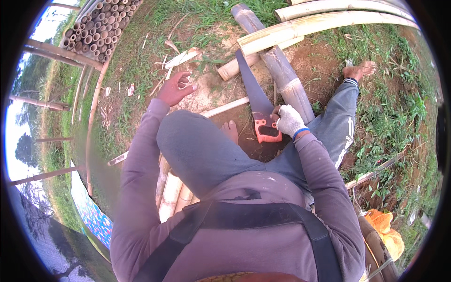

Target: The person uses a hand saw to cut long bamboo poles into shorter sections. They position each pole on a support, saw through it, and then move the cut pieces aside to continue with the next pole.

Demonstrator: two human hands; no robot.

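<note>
My bare left hand [176, 89] is raised beyond my left knee, holding nothing, with its fingers loosely bent and the thumb apart. On my right hand [290, 121] is a white knitted glove, a blue band at the wrist. Its bent fingers close at the heel of a handsaw [256, 91], beside the orange handle [268, 131]. The dark blade points away from me, its tip near a split bamboo piece [324, 30]. Beside the saw, a thick grey bamboo pole [289, 82] lies under that piece. A shorter bamboo length [230, 69] shows next to the blade tip.
Sawdust [211, 94] and pale bamboo offcuts [183, 57] cover the ground ahead. Bamboo poles [171, 195] lie under my left leg. A stack of cut bamboo [96, 30] stands far left by a bamboo frame [96, 113]. An orange bag [385, 232] lies at the near right.
</note>
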